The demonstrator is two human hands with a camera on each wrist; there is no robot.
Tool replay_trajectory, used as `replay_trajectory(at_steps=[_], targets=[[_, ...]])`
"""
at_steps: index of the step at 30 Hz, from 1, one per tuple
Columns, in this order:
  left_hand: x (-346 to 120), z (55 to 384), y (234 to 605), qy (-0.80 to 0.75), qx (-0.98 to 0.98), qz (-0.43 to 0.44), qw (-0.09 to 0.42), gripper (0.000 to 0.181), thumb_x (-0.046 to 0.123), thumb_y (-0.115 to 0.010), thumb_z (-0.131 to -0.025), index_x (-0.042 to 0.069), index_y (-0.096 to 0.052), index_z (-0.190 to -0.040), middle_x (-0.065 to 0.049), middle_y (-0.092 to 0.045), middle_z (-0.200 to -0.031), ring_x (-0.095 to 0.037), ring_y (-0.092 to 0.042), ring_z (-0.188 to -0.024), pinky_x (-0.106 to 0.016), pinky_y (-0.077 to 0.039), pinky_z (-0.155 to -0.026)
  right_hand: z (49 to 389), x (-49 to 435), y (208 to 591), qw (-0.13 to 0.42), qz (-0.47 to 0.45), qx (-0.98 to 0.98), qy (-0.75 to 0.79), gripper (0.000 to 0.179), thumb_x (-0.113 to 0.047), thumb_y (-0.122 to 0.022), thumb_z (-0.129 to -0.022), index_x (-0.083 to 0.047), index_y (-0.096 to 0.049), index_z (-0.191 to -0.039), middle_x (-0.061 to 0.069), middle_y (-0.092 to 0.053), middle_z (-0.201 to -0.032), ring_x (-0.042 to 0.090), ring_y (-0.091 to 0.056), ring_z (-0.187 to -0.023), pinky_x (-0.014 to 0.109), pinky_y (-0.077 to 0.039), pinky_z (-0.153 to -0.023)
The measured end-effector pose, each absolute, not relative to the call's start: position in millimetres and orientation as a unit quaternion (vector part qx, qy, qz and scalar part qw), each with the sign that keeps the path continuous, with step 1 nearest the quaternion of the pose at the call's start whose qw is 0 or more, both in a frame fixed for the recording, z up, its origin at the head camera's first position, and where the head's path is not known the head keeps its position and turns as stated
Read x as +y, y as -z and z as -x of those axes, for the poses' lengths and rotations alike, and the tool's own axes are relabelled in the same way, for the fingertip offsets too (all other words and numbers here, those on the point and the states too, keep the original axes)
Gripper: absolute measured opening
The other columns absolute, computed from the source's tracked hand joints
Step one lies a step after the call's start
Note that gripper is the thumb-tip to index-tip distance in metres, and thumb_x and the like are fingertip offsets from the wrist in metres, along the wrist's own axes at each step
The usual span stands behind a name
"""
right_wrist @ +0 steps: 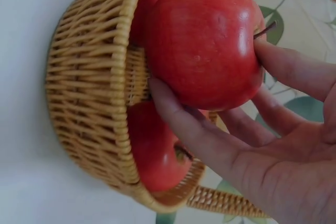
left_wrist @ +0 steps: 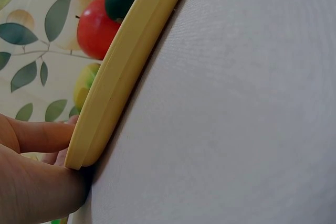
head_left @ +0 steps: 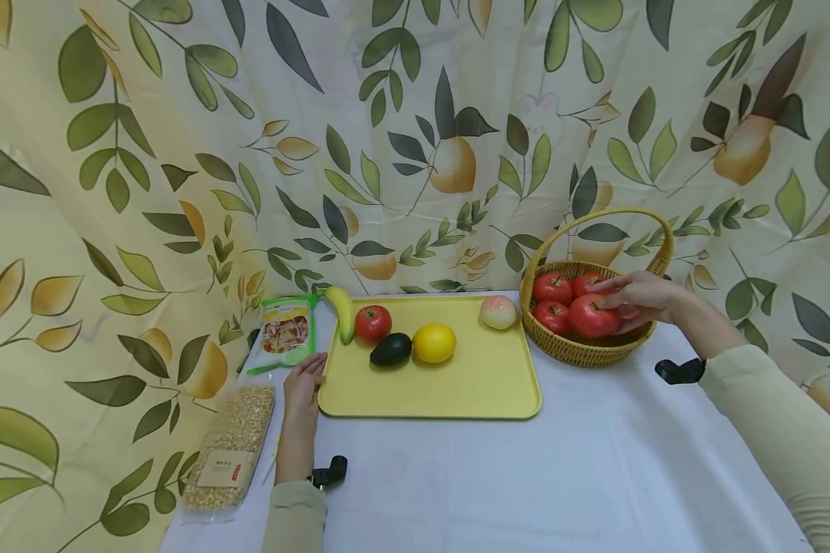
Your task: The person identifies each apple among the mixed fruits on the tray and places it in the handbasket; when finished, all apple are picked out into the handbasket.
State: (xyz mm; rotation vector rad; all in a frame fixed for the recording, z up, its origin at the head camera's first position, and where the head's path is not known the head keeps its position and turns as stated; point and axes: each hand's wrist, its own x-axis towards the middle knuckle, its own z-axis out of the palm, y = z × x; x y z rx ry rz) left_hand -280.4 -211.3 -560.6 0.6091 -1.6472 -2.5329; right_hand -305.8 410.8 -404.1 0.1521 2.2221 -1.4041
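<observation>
My right hand (head_left: 636, 298) holds a red apple (right_wrist: 205, 43) by its sides, fingers and thumb spread around it, at the mouth of the wicker basket (head_left: 584, 353). Several more red apples sit in the basket, one red apple (right_wrist: 157, 148) right below the fingers. My left hand (head_left: 306, 378) rests against the left edge of the yellow tray (head_left: 429, 395), its fingers fairly straight along the rim. On the tray lie a banana (head_left: 343, 313), a red apple (head_left: 373, 324), a dark avocado (head_left: 391, 350), a yellow lemon (head_left: 434, 342) and a pinkish peach (head_left: 498, 312).
Left of the tray lies a green-edged food packet (head_left: 287, 330). A clear bag of pale kernels (head_left: 231, 445) is nearer the front left. The basket's tall handle (head_left: 595, 215) arches over its opening. A leaf-patterned curtain (head_left: 415, 153) hangs behind and to the left.
</observation>
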Motion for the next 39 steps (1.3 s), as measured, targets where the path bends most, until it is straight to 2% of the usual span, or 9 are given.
replay_trajectory(at_steps=[6, 14, 21, 26, 32, 39], targets=[[-211.6, 280.9, 561.2, 0.824, -0.533, -0.191, 0.031, 0.066, -0.028, -0.036, -0.087, -0.011, -0.043, -0.151, -0.03, -0.047, -0.154, -0.035, -0.046, -0.146, -0.036, -0.04, -0.117, 307.2, 420.5, 412.9, 0.261, -0.052, 0.817, 0.511, 0.067, -0.016, -0.062, -0.104, 0.004, -0.031, -0.16, 0.036, -0.019, -0.159, 0.051, -0.037, -0.133, 0.059, -0.056, -0.096], [-211.7, 279.3, 562.0, 0.824, -0.533, -0.191, 0.026, 0.066, -0.028, -0.036, -0.089, -0.011, -0.04, -0.153, -0.03, -0.045, -0.155, -0.036, -0.044, -0.147, -0.036, -0.039, -0.119, 305.7, 421.5, 415.1, 0.275, -0.036, 0.825, 0.493, 0.066, -0.017, -0.063, -0.104, 0.007, -0.033, -0.158, 0.037, -0.024, -0.157, 0.05, -0.04, -0.133, 0.057, -0.057, -0.095], [-210.6, 279.6, 561.9, 0.826, -0.529, -0.191, 0.03, 0.066, -0.029, -0.035, -0.088, -0.012, -0.041, -0.152, -0.031, -0.046, -0.155, -0.036, -0.044, -0.146, -0.037, -0.039, -0.118, 304.2, 420.4, 419.5, 0.281, -0.035, 0.834, 0.473, 0.066, -0.02, -0.062, -0.104, 0.01, -0.033, -0.155, 0.04, -0.03, -0.152, 0.045, -0.052, -0.124, 0.056, -0.059, -0.093], [-210.0, 279.5, 561.2, 0.826, -0.53, -0.192, 0.028, 0.066, -0.029, -0.036, -0.088, -0.012, -0.041, -0.152, -0.031, -0.046, -0.154, -0.036, -0.045, -0.146, -0.036, -0.039, -0.118, 301.7, 420.0, 425.9, 0.273, -0.03, 0.848, 0.454, 0.059, -0.015, -0.058, -0.105, 0.013, -0.036, -0.152, 0.04, -0.036, -0.149, 0.042, -0.057, -0.118, 0.055, -0.06, -0.091], [-210.8, 280.3, 561.4, 0.826, -0.529, -0.194, 0.031, 0.066, -0.029, -0.036, -0.087, -0.012, -0.042, -0.151, -0.031, -0.046, -0.154, -0.037, -0.045, -0.146, -0.036, -0.04, -0.118, 301.9, 415.3, 422.9, 0.265, -0.008, 0.877, 0.4, 0.055, -0.01, -0.058, -0.102, 0.014, -0.041, -0.148, 0.042, -0.04, -0.142, 0.036, -0.066, -0.104, 0.053, -0.062, -0.087], [-208.6, 278.7, 560.9, 0.831, -0.522, -0.189, 0.035, 0.066, -0.029, -0.035, -0.087, -0.013, -0.041, -0.151, -0.033, -0.045, -0.154, -0.038, -0.045, -0.145, -0.035, -0.04, -0.118, 301.2, 412.7, 419.7, 0.257, -0.007, 0.894, 0.368, 0.054, -0.012, -0.061, -0.1, 0.012, -0.045, -0.146, 0.041, -0.045, -0.137, 0.03, -0.068, -0.092, 0.051, -0.063, -0.084]])
